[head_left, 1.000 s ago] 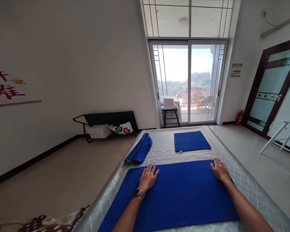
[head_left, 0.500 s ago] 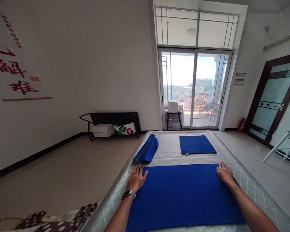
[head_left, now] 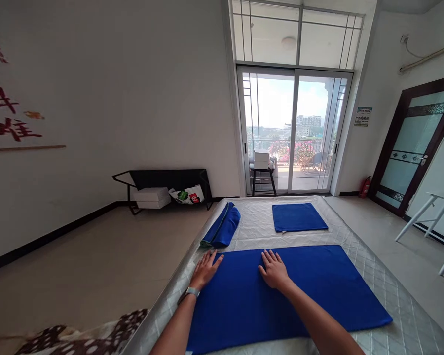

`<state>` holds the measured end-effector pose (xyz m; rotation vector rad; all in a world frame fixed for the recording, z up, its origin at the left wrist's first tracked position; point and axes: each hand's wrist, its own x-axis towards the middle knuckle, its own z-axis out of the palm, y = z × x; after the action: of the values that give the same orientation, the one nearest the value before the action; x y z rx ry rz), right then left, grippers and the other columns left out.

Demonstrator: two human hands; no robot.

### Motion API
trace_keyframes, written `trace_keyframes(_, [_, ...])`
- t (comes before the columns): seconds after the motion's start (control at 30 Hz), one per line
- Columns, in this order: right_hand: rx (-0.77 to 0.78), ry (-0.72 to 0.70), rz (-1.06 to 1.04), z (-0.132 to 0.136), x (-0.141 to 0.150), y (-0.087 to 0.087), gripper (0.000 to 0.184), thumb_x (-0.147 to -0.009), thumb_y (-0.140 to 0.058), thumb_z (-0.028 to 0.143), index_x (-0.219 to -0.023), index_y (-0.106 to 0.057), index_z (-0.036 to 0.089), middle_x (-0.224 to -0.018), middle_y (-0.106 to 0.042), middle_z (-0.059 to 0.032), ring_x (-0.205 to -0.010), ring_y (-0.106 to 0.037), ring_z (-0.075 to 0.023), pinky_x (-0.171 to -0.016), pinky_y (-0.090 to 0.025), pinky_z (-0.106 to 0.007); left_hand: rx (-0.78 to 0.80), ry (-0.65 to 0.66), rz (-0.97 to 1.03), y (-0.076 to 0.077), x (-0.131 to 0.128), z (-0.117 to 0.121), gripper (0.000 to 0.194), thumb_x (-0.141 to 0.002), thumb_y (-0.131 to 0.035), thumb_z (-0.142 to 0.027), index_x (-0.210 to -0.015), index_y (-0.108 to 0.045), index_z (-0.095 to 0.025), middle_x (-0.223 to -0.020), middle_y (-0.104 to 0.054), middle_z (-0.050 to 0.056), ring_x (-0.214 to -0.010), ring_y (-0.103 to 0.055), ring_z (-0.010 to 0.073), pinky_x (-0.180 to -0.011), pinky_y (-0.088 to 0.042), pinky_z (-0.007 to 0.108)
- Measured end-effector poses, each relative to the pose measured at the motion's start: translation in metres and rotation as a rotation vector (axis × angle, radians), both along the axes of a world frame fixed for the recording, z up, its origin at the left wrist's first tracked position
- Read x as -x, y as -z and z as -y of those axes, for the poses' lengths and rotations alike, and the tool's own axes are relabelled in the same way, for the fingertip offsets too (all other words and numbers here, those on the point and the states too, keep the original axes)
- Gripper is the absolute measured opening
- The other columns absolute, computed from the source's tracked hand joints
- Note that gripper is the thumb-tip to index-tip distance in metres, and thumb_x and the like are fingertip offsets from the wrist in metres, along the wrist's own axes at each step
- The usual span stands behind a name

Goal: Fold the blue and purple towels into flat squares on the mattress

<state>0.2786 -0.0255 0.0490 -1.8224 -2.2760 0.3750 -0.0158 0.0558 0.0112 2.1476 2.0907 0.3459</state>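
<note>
A large blue cloth (head_left: 240,301) lies spread flat on the white quilted mattress (head_left: 381,256). On its far left corner rests my left hand (head_left: 206,269), fingers stretched out; a watch is on that wrist. My right hand (head_left: 274,269) lies flat on the cloth near the middle of its far edge, fingers extended and holding nothing. Beyond my left hand is a rolled blue cloth (head_left: 224,227) with a green edge. Farther back on the mattress sits a folded blue cloth (head_left: 299,217), flat, with a small white tag at its near edge.
A black bench (head_left: 170,178) with white boxes (head_left: 151,197) and a printed bag (head_left: 188,195) stands by the wall. Patterned brown fabric (head_left: 107,333) lies at lower left. A white stool (head_left: 432,207) and a fire extinguisher (head_left: 364,187) are at right, near a glass door (head_left: 410,153).
My right hand has moved left from the cloth's far right corner to the middle of its far edge. My left hand stays at the left corner. The camera view has shifted slightly.
</note>
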Motion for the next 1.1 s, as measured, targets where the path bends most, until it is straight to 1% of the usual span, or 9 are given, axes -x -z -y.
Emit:
trace_keyframes(0.13, [0.029,0.147,0.066,0.004,-0.067,-0.004,0.066,-0.099,-0.022,0.050,-0.156,-0.026,0.017,-0.160,-0.030,-0.0060,-0.151,-0.015,-0.0182,-0.122,-0.009,-0.039,-0.048,0.038,-0.043,0.001,-0.001,0.006,0.066,-0.096,-0.031,-0.056,-0.153,-0.033,-0.022,-0.159,-0.033,0.015,-0.147,-0.029,0.0291,-0.118,-0.024,0.048])
trace_keyframes(0.37, [0.046,0.512,0.209,0.025,-0.210,-0.008,0.067,-0.098,-0.022,0.045,-0.155,-0.025,0.009,-0.162,-0.024,-0.0086,-0.150,-0.018,-0.0198,-0.122,-0.013,-0.039,-0.039,0.030,-0.144,0.005,-0.005,0.009,0.061,-0.097,-0.038,-0.050,-0.151,-0.037,-0.023,-0.159,-0.034,0.014,-0.148,-0.028,0.0293,-0.119,-0.021,0.049])
trace_keyframes(0.47, [0.035,0.565,0.211,0.030,-0.235,-0.004,0.069,-0.098,-0.022,0.044,-0.154,-0.024,0.004,-0.162,-0.024,-0.0109,-0.150,-0.018,-0.0201,-0.121,-0.014,-0.038,-0.041,0.029,-0.163,0.005,-0.001,0.007,0.060,-0.096,-0.040,-0.048,-0.151,-0.038,-0.024,-0.158,-0.036,0.013,-0.147,-0.027,0.0318,-0.119,-0.022,0.052])
trace_keyframes(0.63, [0.022,0.594,0.176,0.029,-0.236,0.003,0.070,-0.098,-0.021,0.044,-0.154,-0.025,0.003,-0.162,-0.024,-0.0111,-0.150,-0.017,-0.0200,-0.122,-0.014,-0.037,-0.057,0.018,-0.204,-0.003,-0.005,0.005,0.058,-0.096,-0.039,-0.043,-0.150,-0.041,-0.021,-0.154,-0.043,0.014,-0.144,-0.034,0.0344,-0.118,-0.026,0.053])
trace_keyframes(0.73, [0.014,0.596,0.150,0.027,-0.235,0.007,0.070,-0.097,-0.022,0.045,-0.154,-0.025,0.005,-0.162,-0.025,-0.0101,-0.150,-0.018,-0.0201,-0.122,-0.014,-0.038,-0.186,0.112,-0.203,-0.011,-0.043,0.012,0.057,-0.097,-0.035,-0.043,-0.148,-0.045,-0.017,-0.154,-0.044,0.015,-0.145,-0.033,0.0325,-0.119,-0.026,0.051])
trace_keyframes(0.83, [0.007,0.596,0.149,0.026,-0.236,0.008,0.070,-0.097,-0.021,0.045,-0.154,-0.024,0.004,-0.162,-0.025,-0.0108,-0.150,-0.018,-0.0206,-0.122,-0.014,-0.038,-0.252,0.323,-0.157,-0.015,-0.111,0.030,0.056,-0.101,-0.026,-0.046,-0.143,-0.051,-0.020,-0.152,-0.047,0.011,-0.145,-0.034,0.0270,-0.119,-0.028,0.046])
trace_keyframes(0.97, [0.005,0.600,0.152,0.025,-0.237,0.008,0.070,-0.097,-0.021,0.044,-0.154,-0.025,0.004,-0.162,-0.026,-0.0111,-0.150,-0.019,-0.0210,-0.122,-0.014,-0.038,-0.241,0.585,-0.104,-0.012,-0.202,0.052,0.053,-0.101,-0.026,-0.047,-0.146,-0.046,-0.026,-0.152,-0.048,0.008,-0.143,-0.038,0.0244,-0.117,-0.032,0.049])
trace_keyframes(1.03, [0.004,0.603,0.151,0.025,-0.236,0.008,0.069,-0.097,-0.021,0.044,-0.154,-0.025,0.005,-0.162,-0.026,-0.0107,-0.150,-0.019,-0.0209,-0.122,-0.014,-0.038,-0.208,0.607,-0.091,-0.009,-0.227,0.056,0.054,-0.101,-0.027,-0.049,-0.146,-0.045,-0.026,-0.153,-0.047,0.009,-0.143,-0.038,0.0249,-0.116,-0.032,0.049])
trace_keyframes(1.1, [0.002,0.604,0.146,0.025,-0.237,0.008,0.069,-0.097,-0.021,0.044,-0.154,-0.025,0.005,-0.162,-0.026,-0.0104,-0.150,-0.019,-0.0208,-0.122,-0.014,-0.038,-0.170,0.580,-0.092,-0.008,-0.231,0.055,0.055,-0.101,-0.026,-0.051,-0.146,-0.045,-0.027,-0.154,-0.045,0.009,-0.144,-0.037,0.0249,-0.117,-0.031,0.048])
